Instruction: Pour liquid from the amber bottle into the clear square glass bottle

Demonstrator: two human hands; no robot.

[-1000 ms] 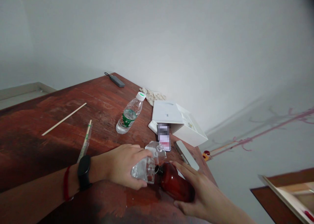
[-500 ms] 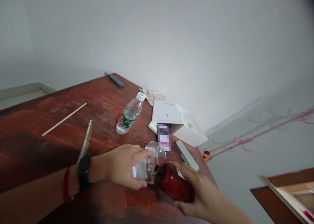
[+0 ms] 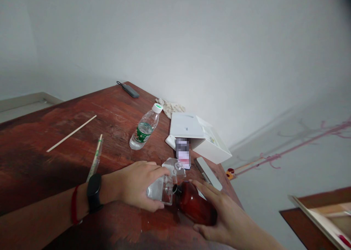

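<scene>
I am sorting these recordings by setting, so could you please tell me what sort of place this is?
Most likely a room in a home, though a small office is possible: it has a reddish wooden table, a plain pale wall and a water bottle on the table.

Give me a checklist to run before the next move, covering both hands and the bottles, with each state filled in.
1. Left hand gripping the near clear container: ok.
2. Right hand around the red-brown bottle: ok.
3. Black neck facing the near clear container: ok.
4. Neck and container touching: cannot tell.
5. Free space beyond the near clear container: not ok; a second clear container sits close by.
6. Water bottle capped and upright: ok.
</scene>
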